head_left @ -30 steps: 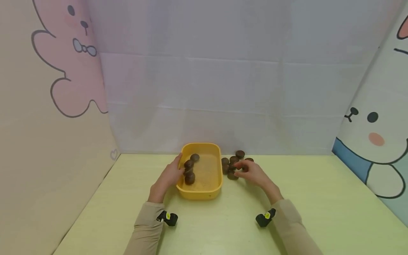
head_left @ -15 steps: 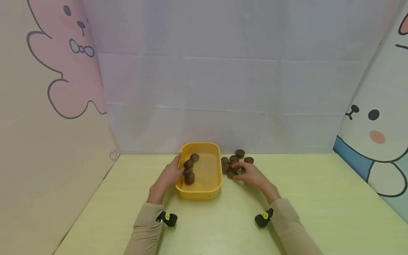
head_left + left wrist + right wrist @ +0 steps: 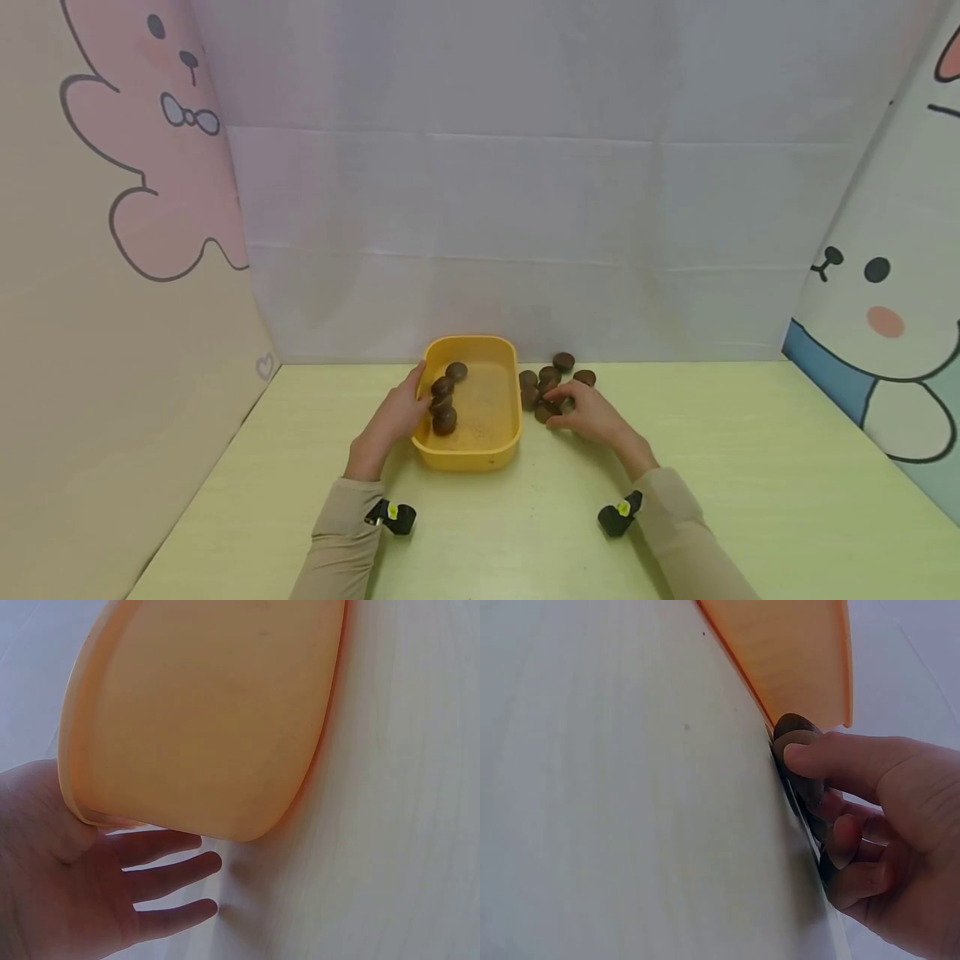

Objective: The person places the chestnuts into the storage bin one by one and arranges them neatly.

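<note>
Left hand [image 3: 393, 421]: no evident change over the last second. Its grip is on the left wall of the yellow bin [image 3: 467, 460], thumb over the rim, the other fingers straight and spread outside. Bin stands on the table [image 3: 480, 542], near the back wall; at least four dark brown discs [image 3: 444, 421] lie along its left side, same count and arrangement as a second ago.

Right of the bin: loose cluster of similar discs [image 3: 550, 376], some close to the bin's wall. Right hand [image 3: 596, 412] has come down over the near edge of this cluster; a second ago it sat higher, in front of the rightmost disc, which now shows clear. Its grip now pinches a near disc [image 3: 546, 412] between thumb and finger; remaining fingers curled. Another disc shows beneath the palm; whether held, cannot tell. Judged: a pick-up in hand, bin merely steadied.

Orientation. Bin: open side up, long axis running from the person toward the back wall. Pinched disc: still down among the cluster, appearing wider across than deep in the head view; being round, no marked long axis. Its exact tilt cannot be told.
</note>
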`<move>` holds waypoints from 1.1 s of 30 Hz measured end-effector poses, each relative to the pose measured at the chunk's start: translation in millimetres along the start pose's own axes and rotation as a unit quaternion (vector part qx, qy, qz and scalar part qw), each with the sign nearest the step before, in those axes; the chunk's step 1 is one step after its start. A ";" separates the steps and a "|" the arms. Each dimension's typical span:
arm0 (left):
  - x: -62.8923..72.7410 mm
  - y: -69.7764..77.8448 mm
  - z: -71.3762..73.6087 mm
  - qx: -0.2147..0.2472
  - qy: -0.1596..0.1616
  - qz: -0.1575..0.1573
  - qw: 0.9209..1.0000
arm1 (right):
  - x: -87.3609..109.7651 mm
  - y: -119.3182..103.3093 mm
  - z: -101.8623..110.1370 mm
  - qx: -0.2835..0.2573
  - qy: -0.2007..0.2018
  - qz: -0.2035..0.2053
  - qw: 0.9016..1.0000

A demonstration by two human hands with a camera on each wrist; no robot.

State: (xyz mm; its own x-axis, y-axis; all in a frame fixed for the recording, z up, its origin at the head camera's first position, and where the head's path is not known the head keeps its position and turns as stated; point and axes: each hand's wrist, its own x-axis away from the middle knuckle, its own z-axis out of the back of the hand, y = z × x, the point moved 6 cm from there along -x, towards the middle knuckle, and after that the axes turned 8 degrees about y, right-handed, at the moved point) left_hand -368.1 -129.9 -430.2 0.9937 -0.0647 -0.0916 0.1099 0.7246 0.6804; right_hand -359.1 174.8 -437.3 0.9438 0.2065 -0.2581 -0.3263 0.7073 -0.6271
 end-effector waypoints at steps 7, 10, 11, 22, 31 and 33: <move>0.7 -1.3 0.6 0.000 -0.002 0.001 1.000 | -0.6 -4.4 1.0 0.016 0.006 0.014 1.000; 1.0 -0.7 1.6 0.002 -0.002 -0.001 1.000 | -1.0 -5.9 2.2 0.022 0.012 0.018 1.000; 1.1 -0.7 2.0 0.002 -0.001 -0.001 1.000 | -1.1 -6.7 2.7 0.024 0.013 0.021 0.999; 0.2 1.7 2.0 -0.007 0.005 -0.013 1.000 | -1.9 -16.1 11.9 0.016 0.031 0.029 0.999; 0.4 1.0 1.5 0.000 0.001 -0.013 1.000 | -4.9 -26.9 12.7 -0.006 0.035 0.030 0.999; 0.8 1.2 2.4 -0.004 0.004 -0.016 1.000 | -8.0 -31.6 12.3 -0.010 0.034 0.033 0.999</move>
State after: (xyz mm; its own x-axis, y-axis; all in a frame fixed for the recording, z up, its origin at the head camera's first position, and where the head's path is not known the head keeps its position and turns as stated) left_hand -367.1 -130.7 -427.7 0.9895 -0.0823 -0.1192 0.1413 0.7282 0.6706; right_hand -355.7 159.1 -406.3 0.9149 0.2056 -0.3473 -0.3888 0.6801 -0.6216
